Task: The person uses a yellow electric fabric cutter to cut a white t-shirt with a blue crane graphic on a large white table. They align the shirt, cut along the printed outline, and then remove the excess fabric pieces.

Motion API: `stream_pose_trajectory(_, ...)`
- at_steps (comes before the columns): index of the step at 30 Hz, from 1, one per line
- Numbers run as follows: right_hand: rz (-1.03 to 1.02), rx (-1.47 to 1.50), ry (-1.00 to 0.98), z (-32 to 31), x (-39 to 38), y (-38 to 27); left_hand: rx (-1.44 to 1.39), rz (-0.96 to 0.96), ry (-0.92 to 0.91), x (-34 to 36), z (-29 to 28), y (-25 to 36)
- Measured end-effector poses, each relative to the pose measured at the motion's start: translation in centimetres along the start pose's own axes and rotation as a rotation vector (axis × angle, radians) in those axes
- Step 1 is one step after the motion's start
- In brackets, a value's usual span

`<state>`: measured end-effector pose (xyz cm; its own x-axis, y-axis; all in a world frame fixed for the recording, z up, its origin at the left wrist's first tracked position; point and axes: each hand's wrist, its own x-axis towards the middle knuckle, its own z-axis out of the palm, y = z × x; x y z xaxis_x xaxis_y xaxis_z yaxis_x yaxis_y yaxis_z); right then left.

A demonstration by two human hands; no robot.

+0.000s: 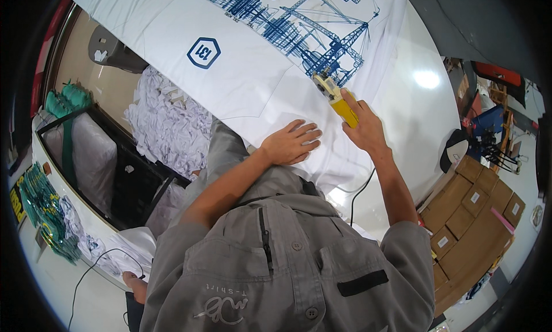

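White fabric (pixel 244 96) printed with blue cranes and a hexagon badge lies across the white table in front of me. My left hand (pixel 292 142) rests flat on its near edge, fingers spread and holding nothing. In my right hand (pixel 367 125) is a yellow hand-held electric fabric cutter (pixel 344 110), gripped round its body. The cutter's metal head touches or hovers just over the lower corner of the crane print; I cannot tell which. A black cord (pixel 362 191) hangs below my right wrist, and its join to the cutter is hidden.
A heap of white cloth strips (pixel 167 116) lies left of the table, by a brown chair (pixel 112 50). A black crate (pixel 138 182) holds plastic-wrapped goods. Cardboard boxes (pixel 468 211) and a cap (pixel 455 150) are at the right. Another person's hand (pixel 133 283) shows lower left.
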<state>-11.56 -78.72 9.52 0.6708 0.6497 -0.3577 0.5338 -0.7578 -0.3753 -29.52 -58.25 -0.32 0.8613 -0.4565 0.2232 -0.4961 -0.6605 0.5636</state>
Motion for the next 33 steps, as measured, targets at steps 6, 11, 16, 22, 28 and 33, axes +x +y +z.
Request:
stream_pose_trajectory(6, -0.032, 0.008, 0.015, 0.1, 2.2, -1.6, 0.012, 0.003, 0.025, -0.2, 0.2, -0.1)
stream_pose_trajectory(11, -0.047, 0.003, 0.023, 0.1, 4.2, -2.9, 0.013, -0.003, 0.007, -0.3, 0.4, -0.2)
stream_pose_trajectory(16, -0.071, 0.007, 0.043, -0.1, 6.1, -4.3, 0.02, 0.005, -0.01, -0.4, 0.4, -0.3)
stream_pose_trajectory(22, -0.05, -0.009, 0.012, -0.6, 7.9, -5.8, 0.042, 0.006, 0.009, -0.5, 0.8, -0.3)
stream_pose_trajectory(28, -0.081, 0.002, 0.019, -0.7, 9.7, -6.9, 0.016, 0.015, 0.011, -0.5, 0.9, -0.5)
stream_pose_trajectory(33, -0.091, 0.026, 0.026, -0.7, 11.1, -8.0, 0.035, 0.018, -0.008, -0.5, 1.0, -0.5)
